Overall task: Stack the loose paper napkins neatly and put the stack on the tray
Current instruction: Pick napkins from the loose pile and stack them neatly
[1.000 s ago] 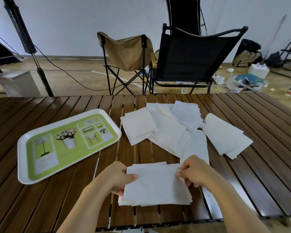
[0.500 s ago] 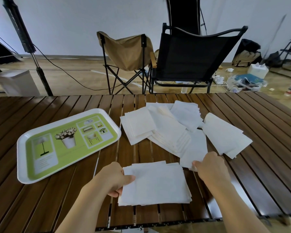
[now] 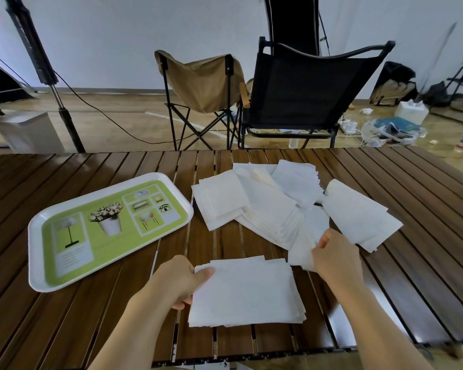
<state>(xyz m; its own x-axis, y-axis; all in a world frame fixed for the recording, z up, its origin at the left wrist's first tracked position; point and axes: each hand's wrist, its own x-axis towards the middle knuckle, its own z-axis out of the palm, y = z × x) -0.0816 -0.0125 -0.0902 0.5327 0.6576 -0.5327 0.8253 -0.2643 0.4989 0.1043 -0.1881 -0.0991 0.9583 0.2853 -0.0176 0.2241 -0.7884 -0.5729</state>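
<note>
A squared stack of white napkins (image 3: 247, 292) lies on the slatted table near its front edge. My left hand (image 3: 181, 280) grips the stack's left edge, thumb on top. Just right of the stack, my right hand (image 3: 334, 256) pinches a loose napkin (image 3: 309, 236) and lifts its near end. Beyond it, several loose napkins (image 3: 265, 204) lie in overlapping piles across the middle of the table. The green and white tray (image 3: 38, 276) sits at the left and holds no napkins.
More napkins (image 3: 358, 217) are spread out to the right of my right hand. Past the table's far edge stand a tan folding chair (image 3: 203, 81) and a black chair (image 3: 305, 89). A light stand (image 3: 62, 116) rises at the far left.
My right hand let go of the stack's right edge, moved right and away, and took hold of a loose napkin. My left hand stayed on the stack.
</note>
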